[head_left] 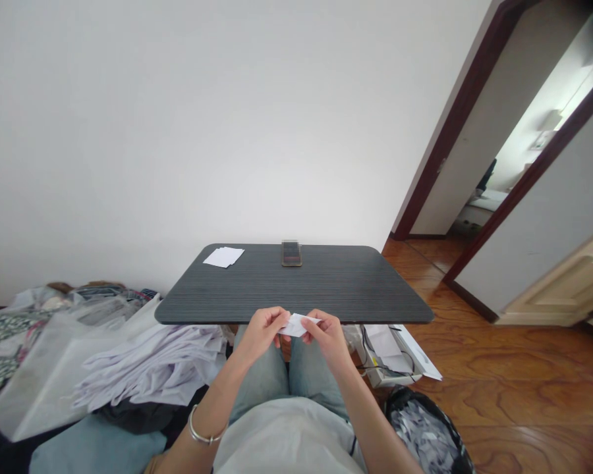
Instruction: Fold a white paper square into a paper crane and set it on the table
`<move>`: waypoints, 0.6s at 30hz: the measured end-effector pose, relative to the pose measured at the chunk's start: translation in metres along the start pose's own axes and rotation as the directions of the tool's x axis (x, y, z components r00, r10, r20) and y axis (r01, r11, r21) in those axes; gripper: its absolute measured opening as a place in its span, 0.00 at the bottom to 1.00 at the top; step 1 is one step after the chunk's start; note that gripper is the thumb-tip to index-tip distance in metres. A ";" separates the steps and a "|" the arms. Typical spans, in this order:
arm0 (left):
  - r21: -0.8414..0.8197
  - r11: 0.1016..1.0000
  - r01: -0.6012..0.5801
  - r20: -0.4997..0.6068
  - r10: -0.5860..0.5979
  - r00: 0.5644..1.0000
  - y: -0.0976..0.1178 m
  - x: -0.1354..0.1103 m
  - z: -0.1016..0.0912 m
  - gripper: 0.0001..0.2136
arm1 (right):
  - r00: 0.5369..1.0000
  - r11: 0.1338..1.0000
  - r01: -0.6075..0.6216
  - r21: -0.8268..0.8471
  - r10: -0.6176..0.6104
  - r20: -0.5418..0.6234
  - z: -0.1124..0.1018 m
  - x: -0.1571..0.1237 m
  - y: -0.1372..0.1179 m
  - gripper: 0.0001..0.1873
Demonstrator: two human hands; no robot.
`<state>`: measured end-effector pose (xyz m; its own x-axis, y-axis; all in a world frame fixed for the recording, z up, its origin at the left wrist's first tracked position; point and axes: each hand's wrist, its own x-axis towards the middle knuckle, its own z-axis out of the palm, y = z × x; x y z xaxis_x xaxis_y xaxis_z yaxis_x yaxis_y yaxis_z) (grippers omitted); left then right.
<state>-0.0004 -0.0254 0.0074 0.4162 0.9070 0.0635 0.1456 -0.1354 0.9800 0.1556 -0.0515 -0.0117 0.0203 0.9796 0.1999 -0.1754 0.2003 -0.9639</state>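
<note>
A small piece of white paper (294, 325), with creases in it, is held between both hands just off the table's near edge. My left hand (267, 326) pinches its left end between thumb and fingers. At the opposite end, my right hand (325, 331) has its thumb and fingers closed on the paper. Several white paper sheets (223, 257) lie in a loose stack at the far left of the dark table (296, 286). A phone (291, 253) sits near the table's back edge in the middle.
Folded white cloth (158, 362) and other fabrics are piled to the left. Right of my legs an open white box (388, 355) holds papers and cables. A black bag (427, 428) full of paper scraps stands on the wooden floor (524, 388). Behind the table rises a white wall.
</note>
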 end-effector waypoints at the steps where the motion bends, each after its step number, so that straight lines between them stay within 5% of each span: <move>1: 0.016 1.000 -0.009 0.009 0.009 1.000 0.002 0.000 0.001 0.17 | 1.000 1.000 0.006 -0.001 -0.006 0.000 0.001 0.000 0.000 0.16; 18: 0.083 0.996 -0.034 -0.077 0.041 0.996 0.006 0.000 0.000 0.17 | 0.999 0.999 0.007 0.047 -0.008 0.032 -0.007 0.001 0.001 0.15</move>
<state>0.0010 -0.0265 0.0135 0.3516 0.9287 0.1176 0.2054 -0.1991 0.9582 0.1618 -0.0500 -0.0138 -0.0102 0.9769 0.2133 -0.2218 0.2058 -0.9531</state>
